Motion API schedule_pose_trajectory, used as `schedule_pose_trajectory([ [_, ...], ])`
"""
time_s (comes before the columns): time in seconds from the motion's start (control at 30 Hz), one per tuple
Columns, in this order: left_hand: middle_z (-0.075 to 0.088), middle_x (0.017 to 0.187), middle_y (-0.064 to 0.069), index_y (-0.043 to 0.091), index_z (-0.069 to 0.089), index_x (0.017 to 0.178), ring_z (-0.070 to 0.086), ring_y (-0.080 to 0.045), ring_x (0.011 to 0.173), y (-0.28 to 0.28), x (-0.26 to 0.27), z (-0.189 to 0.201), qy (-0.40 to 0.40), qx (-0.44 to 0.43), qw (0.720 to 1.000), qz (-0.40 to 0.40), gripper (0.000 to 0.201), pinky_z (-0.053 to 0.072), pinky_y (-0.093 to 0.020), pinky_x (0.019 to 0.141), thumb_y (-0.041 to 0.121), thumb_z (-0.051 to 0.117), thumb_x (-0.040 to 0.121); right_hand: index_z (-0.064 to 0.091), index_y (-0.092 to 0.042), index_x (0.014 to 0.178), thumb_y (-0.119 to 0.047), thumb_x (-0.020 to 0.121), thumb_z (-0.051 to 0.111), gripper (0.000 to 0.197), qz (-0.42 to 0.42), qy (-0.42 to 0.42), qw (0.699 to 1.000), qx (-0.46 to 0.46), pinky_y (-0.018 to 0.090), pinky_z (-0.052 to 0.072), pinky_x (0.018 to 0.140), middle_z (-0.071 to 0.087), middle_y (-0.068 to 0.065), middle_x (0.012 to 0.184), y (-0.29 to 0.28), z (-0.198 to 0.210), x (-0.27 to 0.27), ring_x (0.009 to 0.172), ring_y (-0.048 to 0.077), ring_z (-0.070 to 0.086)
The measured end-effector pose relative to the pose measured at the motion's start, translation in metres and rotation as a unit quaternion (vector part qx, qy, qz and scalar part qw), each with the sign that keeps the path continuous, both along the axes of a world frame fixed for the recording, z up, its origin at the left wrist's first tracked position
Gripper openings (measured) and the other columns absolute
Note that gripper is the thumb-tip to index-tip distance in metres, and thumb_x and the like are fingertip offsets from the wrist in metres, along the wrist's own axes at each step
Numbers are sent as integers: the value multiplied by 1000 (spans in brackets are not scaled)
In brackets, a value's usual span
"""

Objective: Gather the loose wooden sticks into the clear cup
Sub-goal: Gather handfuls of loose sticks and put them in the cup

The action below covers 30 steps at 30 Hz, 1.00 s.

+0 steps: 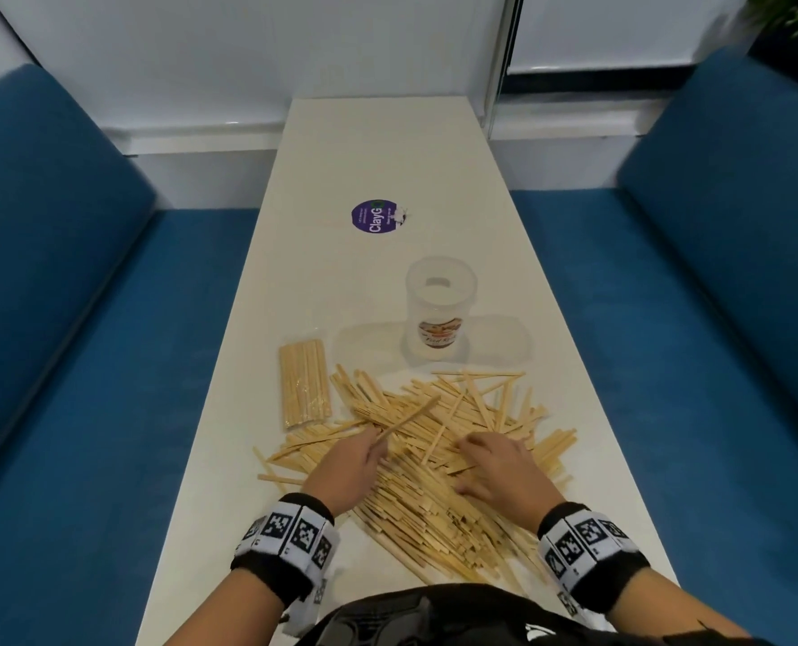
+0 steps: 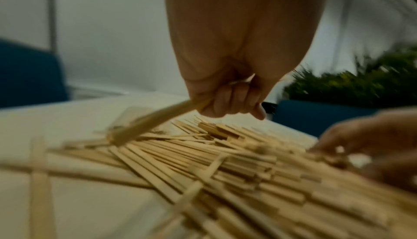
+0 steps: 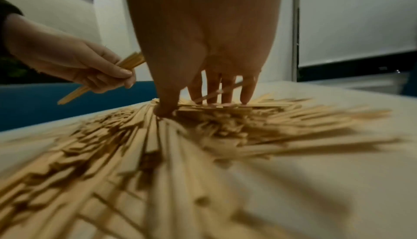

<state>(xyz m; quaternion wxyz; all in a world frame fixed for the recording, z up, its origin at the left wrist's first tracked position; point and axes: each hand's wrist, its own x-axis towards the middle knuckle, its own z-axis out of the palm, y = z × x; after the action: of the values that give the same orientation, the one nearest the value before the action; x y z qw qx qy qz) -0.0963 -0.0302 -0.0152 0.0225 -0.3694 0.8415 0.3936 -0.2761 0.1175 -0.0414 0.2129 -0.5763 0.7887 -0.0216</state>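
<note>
A wide heap of loose wooden sticks [image 1: 434,440] [image 2: 225,162] [image 3: 203,135] covers the near part of the white table [image 1: 378,156]. Beyond it stands the clear cup [image 1: 440,310], upright and with no sticks inside. My left hand [image 1: 355,463] [image 2: 228,100] [image 3: 90,69] grips a small bunch of sticks [image 1: 406,419] [image 2: 153,118] [image 3: 133,60] lifted just above the heap's left side. My right hand [image 1: 495,463] [image 3: 207,89] [image 2: 370,144] rests on the heap at the right, its straight fingers spread and their tips pressing into the sticks.
A wrapped pack of sticks [image 1: 305,383] lies left of the heap near the table's left edge. A purple round sticker [image 1: 374,215] sits farther back. Blue benches [image 1: 84,319] flank the narrow table on both sides. A plant [image 2: 361,82] stands at the far right.
</note>
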Motion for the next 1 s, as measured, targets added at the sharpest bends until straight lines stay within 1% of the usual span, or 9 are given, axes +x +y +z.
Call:
schedule_pose_trajectory([
  [0.23, 42, 65, 5, 19, 62, 83, 39, -11, 59, -2, -1, 7, 96, 227, 952, 182, 22, 32, -25, 56, 24, 45, 96, 66, -15, 114, -28, 93, 54, 27, 15, 26, 992, -119, 35, 49, 84, 67, 2, 101, -9, -1, 6, 95, 22, 61],
  [0.47, 42, 64, 4, 14, 53, 85, 38, -11, 55, -3, 0, 4, 126, 299, 919, 223, 19, 29, -22, 52, 32, 58, 89, 67, -21, 114, -33, 93, 53, 28, -106, -65, 978, -165, 18, 41, 74, 62, -6, 96, -12, 20, -5, 89, 10, 57],
  [0.6, 64, 96, -12, 10, 51, 96, 61, -27, 88, 5, -12, 17, 138, 307, 920, 200, 44, 35, -22, 56, 49, 60, 80, 70, -17, 107, -28, 85, 66, 24, -209, -194, 933, -222, 14, 44, 75, 64, -8, 87, -22, 40, -1, 82, 5, 57],
  [0.67, 57, 90, 0, 12, 50, 108, 54, -14, 76, 8, -21, 24, 140, 321, 918, 184, 60, 36, -23, 61, 60, 55, 73, 72, -21, 96, -25, 81, 70, 15, -239, -263, 900, -252, 12, 44, 69, 65, -14, 81, -32, 49, 7, 77, 0, 58],
  [0.73, 59, 102, -8, 15, 48, 119, 54, -15, 79, 11, -31, 29, 150, 337, 912, 180, 63, 36, -24, 61, 62, 52, 77, 73, -28, 87, -21, 82, 70, 9, -235, -321, 878, -265, 11, 44, 64, 66, -16, 74, -42, 58, 17, 70, -2, 59],
  [0.8, 58, 86, -8, 14, 50, 119, 46, -12, 67, 15, -41, 33, 181, 361, 895, 187, 71, 35, -24, 60, 66, 53, 72, 71, -35, 81, -16, 86, 65, 20, -214, -331, 881, -263, 10, 41, 63, 64, -17, 71, -50, 61, 27, 67, -5, 57],
  [0.87, 61, 86, -6, 8, 51, 120, 58, -15, 80, 16, -50, 34, 200, 384, 876, 211, 78, 48, -31, 71, 68, 54, 70, 69, -30, 74, -10, 88, 59, 26, -202, -311, 893, -256, 12, 38, 64, 62, -10, 74, -58, 61, 37, 70, -2, 54],
  [0.93, 63, 114, -14, 8, 52, 125, 58, -26, 114, 16, -57, 33, 201, 406, 858, 243, 69, 47, -40, 96, 62, 48, 82, 71, -12, 83, -8, 90, 55, 18, -206, -304, 894, -255, 12, 39, 63, 62, 3, 82, -66, 59, 45, 73, 5, 53],
  [1.0, 65, 114, -13, 9, 56, 120, 61, -22, 110, 16, -60, 33, 223, 433, 831, 270, 59, 50, -35, 94, 57, 39, 90, 70, -6, 93, -10, 93, 51, 19, -207, -305, 893, -257, 9, 40, 64, 57, 3, 85, -72, 56, 51, 74, 5, 50],
])
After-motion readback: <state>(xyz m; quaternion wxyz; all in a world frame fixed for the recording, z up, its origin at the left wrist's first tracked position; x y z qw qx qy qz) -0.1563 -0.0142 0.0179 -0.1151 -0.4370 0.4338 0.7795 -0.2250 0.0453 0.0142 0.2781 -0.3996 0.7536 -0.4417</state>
